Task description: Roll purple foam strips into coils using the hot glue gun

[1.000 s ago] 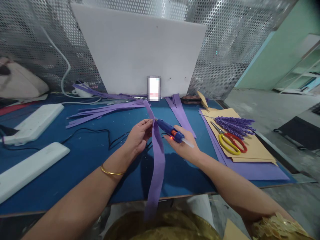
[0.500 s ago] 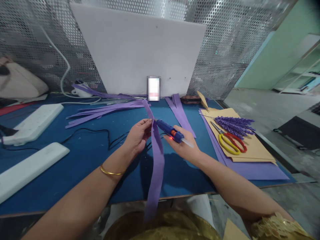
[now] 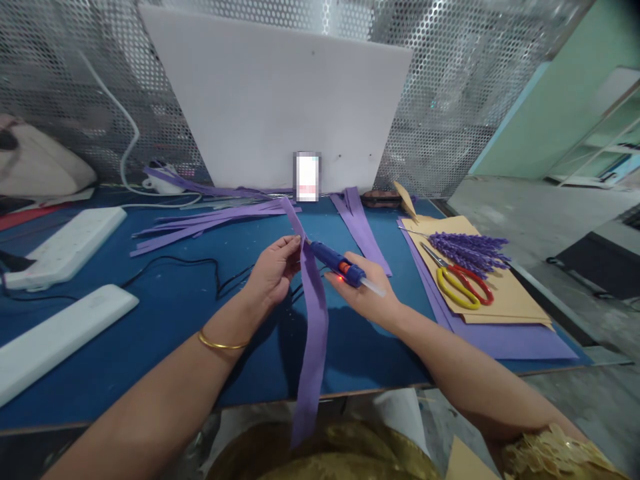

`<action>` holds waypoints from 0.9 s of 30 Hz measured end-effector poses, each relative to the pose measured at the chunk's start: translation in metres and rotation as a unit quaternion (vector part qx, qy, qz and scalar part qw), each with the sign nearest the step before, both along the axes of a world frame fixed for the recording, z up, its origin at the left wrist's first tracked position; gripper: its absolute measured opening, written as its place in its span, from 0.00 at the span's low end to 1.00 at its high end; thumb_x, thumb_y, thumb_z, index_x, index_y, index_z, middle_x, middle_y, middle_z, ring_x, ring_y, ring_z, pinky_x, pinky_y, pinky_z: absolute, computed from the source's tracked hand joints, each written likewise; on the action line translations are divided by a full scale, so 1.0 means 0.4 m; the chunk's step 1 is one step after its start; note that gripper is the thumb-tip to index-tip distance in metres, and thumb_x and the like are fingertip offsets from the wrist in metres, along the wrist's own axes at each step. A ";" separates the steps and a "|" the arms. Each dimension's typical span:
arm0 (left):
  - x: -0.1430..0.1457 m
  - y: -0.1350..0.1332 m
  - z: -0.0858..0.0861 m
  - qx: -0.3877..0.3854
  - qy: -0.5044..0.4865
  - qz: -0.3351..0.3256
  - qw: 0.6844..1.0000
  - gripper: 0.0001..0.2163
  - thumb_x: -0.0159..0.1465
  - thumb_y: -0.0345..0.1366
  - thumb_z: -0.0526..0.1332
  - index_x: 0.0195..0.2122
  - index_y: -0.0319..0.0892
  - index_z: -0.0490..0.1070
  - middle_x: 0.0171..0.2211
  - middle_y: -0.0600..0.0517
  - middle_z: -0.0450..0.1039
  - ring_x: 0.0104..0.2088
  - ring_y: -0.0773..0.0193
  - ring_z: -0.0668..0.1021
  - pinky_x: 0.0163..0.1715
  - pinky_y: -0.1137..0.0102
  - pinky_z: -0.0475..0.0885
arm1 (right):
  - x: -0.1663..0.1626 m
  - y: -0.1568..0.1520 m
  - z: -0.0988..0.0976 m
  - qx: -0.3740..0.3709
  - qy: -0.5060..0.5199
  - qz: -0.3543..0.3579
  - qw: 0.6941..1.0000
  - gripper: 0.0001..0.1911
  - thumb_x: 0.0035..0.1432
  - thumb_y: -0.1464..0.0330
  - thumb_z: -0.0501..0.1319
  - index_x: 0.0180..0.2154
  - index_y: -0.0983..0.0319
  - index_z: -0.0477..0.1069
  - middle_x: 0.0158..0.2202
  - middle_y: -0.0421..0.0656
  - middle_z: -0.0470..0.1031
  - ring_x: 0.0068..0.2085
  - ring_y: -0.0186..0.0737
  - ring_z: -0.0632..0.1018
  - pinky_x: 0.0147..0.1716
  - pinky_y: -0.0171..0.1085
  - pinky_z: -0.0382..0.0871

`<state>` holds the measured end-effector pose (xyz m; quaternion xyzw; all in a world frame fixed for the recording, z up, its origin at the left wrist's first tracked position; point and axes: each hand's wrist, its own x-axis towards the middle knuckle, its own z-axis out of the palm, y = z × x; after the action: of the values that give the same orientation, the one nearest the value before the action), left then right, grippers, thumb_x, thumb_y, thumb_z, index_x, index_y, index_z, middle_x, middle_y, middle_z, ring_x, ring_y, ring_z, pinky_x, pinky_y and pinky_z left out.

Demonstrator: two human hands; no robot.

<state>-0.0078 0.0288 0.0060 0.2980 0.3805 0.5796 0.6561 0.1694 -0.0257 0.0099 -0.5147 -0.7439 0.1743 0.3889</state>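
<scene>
A long purple paper strip (image 3: 313, 313) runs from the middle of the blue table down past its front edge. My left hand (image 3: 274, 273) pinches the strip's left edge near its upper part, between thumb and fingers. In my right hand (image 3: 367, 290) is a blue glue gun (image 3: 330, 256), its red light lit and a clear glue stick poking out of the back. The gun's nozzle points at the strip and seems to touch it close to my left fingertips. Any glue there is too small to make out.
Purple strips (image 3: 215, 221) lie at the back left, more strips (image 3: 363, 230) at the back right. Scissors (image 3: 457, 283) and purple flower sprigs (image 3: 467, 250) rest on brown sheets (image 3: 510, 300). White power strips (image 3: 70, 247) and a black cord (image 3: 175, 260) occupy the left. A phone (image 3: 307, 177) stands behind.
Both hands have shifted very slightly left and up, with the purple strip and the glue gun. The strip's lower end hangs a little differently.
</scene>
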 end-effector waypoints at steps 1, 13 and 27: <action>0.000 0.000 0.001 0.001 -0.001 0.001 1.000 0.10 0.49 0.31 0.74 0.27 0.39 0.73 0.24 0.56 0.73 0.23 0.72 0.73 0.24 0.77 0.67 | -0.001 -0.001 0.000 0.000 -0.001 0.000 1.000 0.18 0.59 0.56 0.60 0.26 0.57 0.56 0.24 0.36 0.63 0.25 0.34 0.63 0.25 0.34 0.55; -0.002 0.001 0.000 0.020 0.009 0.006 1.000 0.10 0.49 0.33 0.74 0.28 0.40 0.74 0.24 0.56 0.74 0.23 0.72 0.73 0.24 0.77 0.67 | -0.001 -0.003 0.003 -0.003 -0.001 -0.003 1.000 0.18 0.59 0.55 0.60 0.26 0.57 0.55 0.24 0.36 0.62 0.25 0.35 0.62 0.26 0.35 0.54; -0.003 0.000 -0.002 0.036 0.021 0.018 0.999 0.16 0.43 0.38 0.77 0.28 0.39 0.74 0.24 0.57 0.73 0.24 0.72 0.72 0.24 0.78 0.67 | 0.000 -0.002 0.003 -0.001 -0.001 -0.001 1.000 0.18 0.59 0.55 0.59 0.26 0.57 0.55 0.24 0.36 0.61 0.25 0.34 0.61 0.26 0.34 0.53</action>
<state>-0.0090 0.0290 0.0050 0.3268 0.3784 0.5982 0.6262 0.1695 -0.0266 0.0112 -0.5161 -0.7434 0.1737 0.3882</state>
